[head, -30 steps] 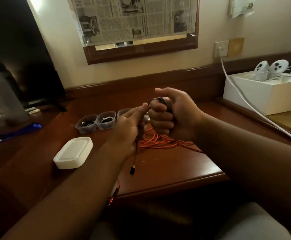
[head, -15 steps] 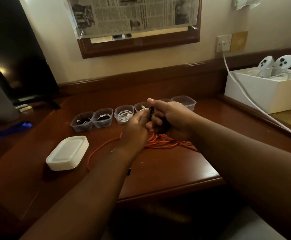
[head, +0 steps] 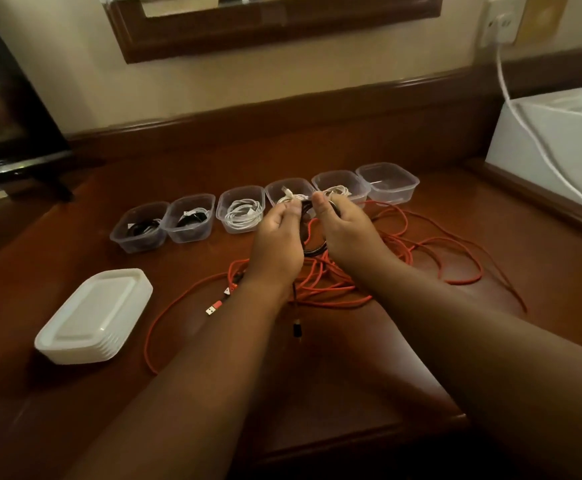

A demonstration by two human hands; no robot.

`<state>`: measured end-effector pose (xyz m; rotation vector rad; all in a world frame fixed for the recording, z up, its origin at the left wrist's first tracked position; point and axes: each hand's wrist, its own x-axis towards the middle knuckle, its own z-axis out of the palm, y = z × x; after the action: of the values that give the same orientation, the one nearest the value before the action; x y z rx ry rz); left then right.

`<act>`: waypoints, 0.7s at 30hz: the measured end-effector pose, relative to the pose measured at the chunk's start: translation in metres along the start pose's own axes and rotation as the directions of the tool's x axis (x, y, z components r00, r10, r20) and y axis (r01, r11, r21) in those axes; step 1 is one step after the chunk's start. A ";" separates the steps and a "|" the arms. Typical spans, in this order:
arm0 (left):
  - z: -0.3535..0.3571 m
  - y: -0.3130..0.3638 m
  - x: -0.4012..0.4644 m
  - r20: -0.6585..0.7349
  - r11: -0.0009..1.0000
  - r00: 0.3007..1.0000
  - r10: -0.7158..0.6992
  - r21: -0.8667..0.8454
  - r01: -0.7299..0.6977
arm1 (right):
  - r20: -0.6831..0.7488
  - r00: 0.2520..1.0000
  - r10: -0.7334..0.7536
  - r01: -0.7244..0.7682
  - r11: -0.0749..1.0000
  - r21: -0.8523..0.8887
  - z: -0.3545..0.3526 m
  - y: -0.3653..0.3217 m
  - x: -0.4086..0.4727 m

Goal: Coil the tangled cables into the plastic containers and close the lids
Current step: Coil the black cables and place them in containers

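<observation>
Both the left hand (head: 277,242) and right hand (head: 346,233) pinch a coiled black cable (head: 312,250). Below it, a tangled orange cable (head: 338,289) sprawls on the brown wooden surface (head: 317,358).

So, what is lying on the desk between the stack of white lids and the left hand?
In the head view, an orange cable and its USB plug lie between the lid stack and left hand.

cream wall (head: 75,64), wood desk (head: 351,358), dark TV (head: 2,109)

Glossy wood desk (head: 403,358) — clear plastic containers (head: 239,214).
</observation>
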<state>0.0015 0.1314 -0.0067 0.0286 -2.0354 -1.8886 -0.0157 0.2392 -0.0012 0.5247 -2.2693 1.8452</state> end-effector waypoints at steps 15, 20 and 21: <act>-0.006 -0.040 0.021 0.045 0.997 0.998 0.037 -0.067 -0.034 | 0.023 0.968 -0.251 0.249 0.940 -0.233 0.011 0.068 0.036; -0.008 -0.044 0.017 0.077 0.970 0.973 0.217 0.096 -0.224 | -0.010 0.992 -0.123 0.123 0.991 -0.056 0.007 0.068 0.032; -0.008 -0.045 0.017 0.063 0.961 0.968 0.244 0.121 -0.250 | -0.013 0.993 -0.119 0.119 0.992 -0.040 0.007 0.067 0.031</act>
<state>-0.0223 0.1144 -0.0456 -0.2303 -2.0793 -1.6200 -0.0687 0.2392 -0.0531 0.6227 -2.2082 1.7385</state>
